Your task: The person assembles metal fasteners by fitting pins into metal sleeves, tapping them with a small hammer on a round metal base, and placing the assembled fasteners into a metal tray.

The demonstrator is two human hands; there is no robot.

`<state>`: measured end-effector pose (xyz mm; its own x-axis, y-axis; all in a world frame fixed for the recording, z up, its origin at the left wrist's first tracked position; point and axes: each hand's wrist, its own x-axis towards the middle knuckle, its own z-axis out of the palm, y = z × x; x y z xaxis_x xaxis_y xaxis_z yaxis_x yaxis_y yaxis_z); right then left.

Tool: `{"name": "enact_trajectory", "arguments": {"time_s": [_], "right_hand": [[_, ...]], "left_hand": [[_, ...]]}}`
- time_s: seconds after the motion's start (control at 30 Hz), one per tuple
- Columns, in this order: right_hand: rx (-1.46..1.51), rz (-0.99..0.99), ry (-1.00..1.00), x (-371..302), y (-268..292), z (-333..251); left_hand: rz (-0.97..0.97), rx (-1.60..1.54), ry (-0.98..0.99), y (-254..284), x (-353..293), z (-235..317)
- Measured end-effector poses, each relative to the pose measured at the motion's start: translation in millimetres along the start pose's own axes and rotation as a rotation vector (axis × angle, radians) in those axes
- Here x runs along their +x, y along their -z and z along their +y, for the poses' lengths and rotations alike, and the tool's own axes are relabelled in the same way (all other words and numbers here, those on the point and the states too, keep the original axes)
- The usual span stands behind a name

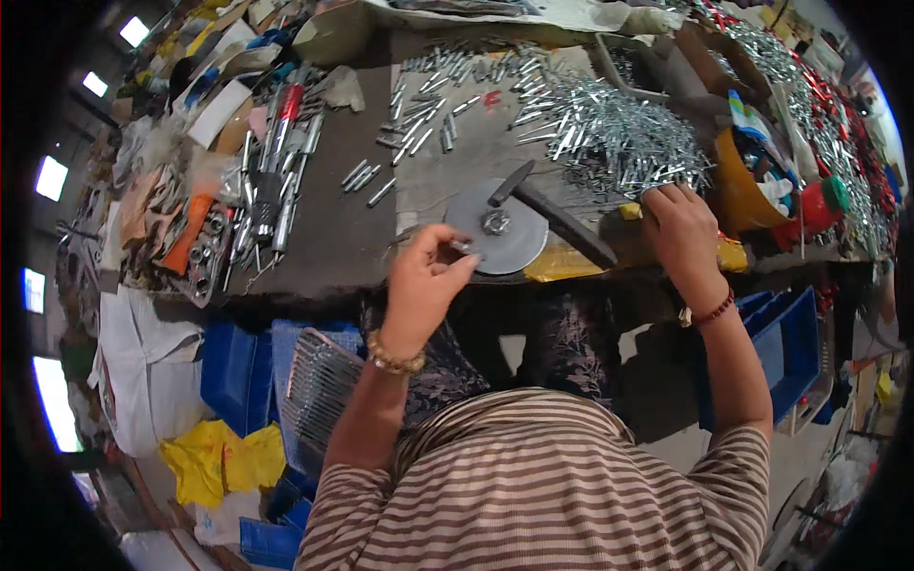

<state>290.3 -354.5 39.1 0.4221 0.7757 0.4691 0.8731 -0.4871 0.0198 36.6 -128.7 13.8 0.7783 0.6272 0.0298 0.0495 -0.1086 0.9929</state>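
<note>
My left hand (428, 285) pinches a small silvery metal piece (463, 247) between thumb and fingers, over the left edge of a round grey disc (460, 211). A small metal block (495, 222) sits at the disc's middle. Lying across the disc's right side is a hammer (562, 225), its head toward the far side. My right hand (682, 238) is at the near right edge of a heap of thin metal pins (619, 133). Its fingers curl downward, closed, and their tips are hidden, so what they hold cannot be made out.
Several metal tubes (409, 138) lie loose beyond the disc. An orange tub (747, 186) stands right of the heap. Tools, including one with an orange handle (188, 233), crowd the left side. Blue bins (236, 376) and a wire rack (324, 381) are below the table edge.
</note>
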Motion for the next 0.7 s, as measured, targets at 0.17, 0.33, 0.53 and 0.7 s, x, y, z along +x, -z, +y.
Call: {"name": "enact_trajectory", "arguments": {"time_s": [0.17,0.33,0.53,0.7], "right_hand": [[0.435,-0.002,0.053,1.7,10.5,-67.1],[0.561,-0.024,0.083,3.8,-6.1,-102.6],[0.567,-0.076,0.106,8.6,-14.9,-117.2],[0.643,-0.081,0.047,10.9,-19.2,-118.3]], "left_hand": [[0.015,0.26,-0.007,-7.9,1.1,6.2],[0.027,0.568,-0.227,5.9,8.4,1.1],[0.045,0.65,-0.36,6.5,9.9,4.0],[0.028,0.652,-0.383,4.9,13.6,0.7]]}}
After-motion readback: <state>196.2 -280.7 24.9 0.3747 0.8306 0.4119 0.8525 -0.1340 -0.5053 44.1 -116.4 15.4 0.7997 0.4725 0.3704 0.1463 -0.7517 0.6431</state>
